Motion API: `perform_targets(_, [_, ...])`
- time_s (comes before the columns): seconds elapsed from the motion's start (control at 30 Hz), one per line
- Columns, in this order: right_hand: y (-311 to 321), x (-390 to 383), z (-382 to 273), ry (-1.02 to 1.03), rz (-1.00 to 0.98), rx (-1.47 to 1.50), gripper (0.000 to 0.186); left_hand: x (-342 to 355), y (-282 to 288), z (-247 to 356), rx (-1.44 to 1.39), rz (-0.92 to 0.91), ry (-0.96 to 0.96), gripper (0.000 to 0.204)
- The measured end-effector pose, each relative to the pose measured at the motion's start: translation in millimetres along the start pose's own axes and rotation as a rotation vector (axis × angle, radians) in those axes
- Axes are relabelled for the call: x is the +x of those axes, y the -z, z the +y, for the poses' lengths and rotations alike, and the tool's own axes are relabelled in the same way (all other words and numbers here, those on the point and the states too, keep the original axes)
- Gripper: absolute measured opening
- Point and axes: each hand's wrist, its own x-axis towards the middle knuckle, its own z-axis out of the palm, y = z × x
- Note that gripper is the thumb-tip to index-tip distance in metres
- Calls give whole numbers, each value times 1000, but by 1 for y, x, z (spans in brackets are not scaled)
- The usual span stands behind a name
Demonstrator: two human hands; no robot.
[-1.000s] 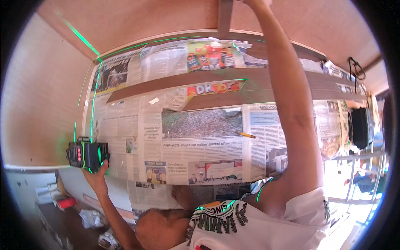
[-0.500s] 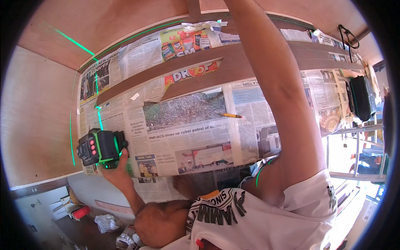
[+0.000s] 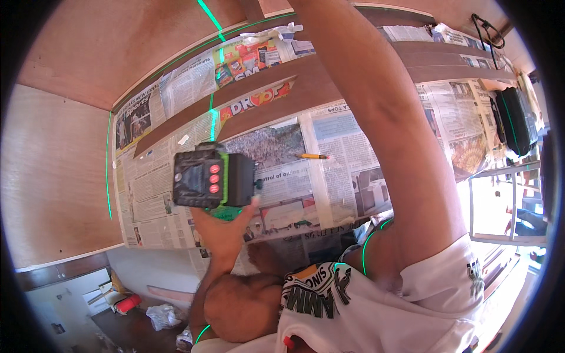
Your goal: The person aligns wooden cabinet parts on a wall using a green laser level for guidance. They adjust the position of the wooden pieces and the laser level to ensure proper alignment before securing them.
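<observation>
A black-and-green laser level [image 3: 203,179] with red round buttons sits in the grip of my left hand [image 3: 222,232], above the newspaper-covered surface [image 3: 156,209]. My fingers wrap its lower side. It throws a bright green line [image 3: 213,115] across the paper and brown wooden strips [image 3: 321,85]. To its right, a short yellow pencil [image 3: 312,156] lies on the newspaper. My right arm [image 3: 394,117] stretches up past the top edge, so its hand is out of sight.
A pale wooden panel [image 3: 67,176] stands on the left. A black case [image 3: 515,120] is at the far right, below a black cord-like loop [image 3: 488,32]. Low on the left are a red cylinder-shaped thing [image 3: 128,303] and a clear plastic bag [image 3: 163,316].
My left hand has carried the laser level to the right and slightly up. The green line has shifted right with it, crossing the newspaper nearer the middle. The right arm stays raised.
</observation>
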Motion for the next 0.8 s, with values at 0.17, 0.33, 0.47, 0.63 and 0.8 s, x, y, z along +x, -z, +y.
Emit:
perform_targets(0.17, [2,0,3,1,18,-17,35,2,-17,17,27,-156,-133,89])
perform_targets(0.33, [-2,5,5,25,38,-35,35,5,-23,24,177,-286,-173,86])
perform_targets(0.47, [-4,3,1,23,-6,-23,35,8,-30,-1,8,-301,-217,84])
perform_targets(0.63, [10,7,-6,-11,-38,-80,34,21,-36,12,57,-387,-287,86])
perform_targets(0.8, [8,9,-7,27,-59,-117,31,27,-42,26,153,-353,-386,71])
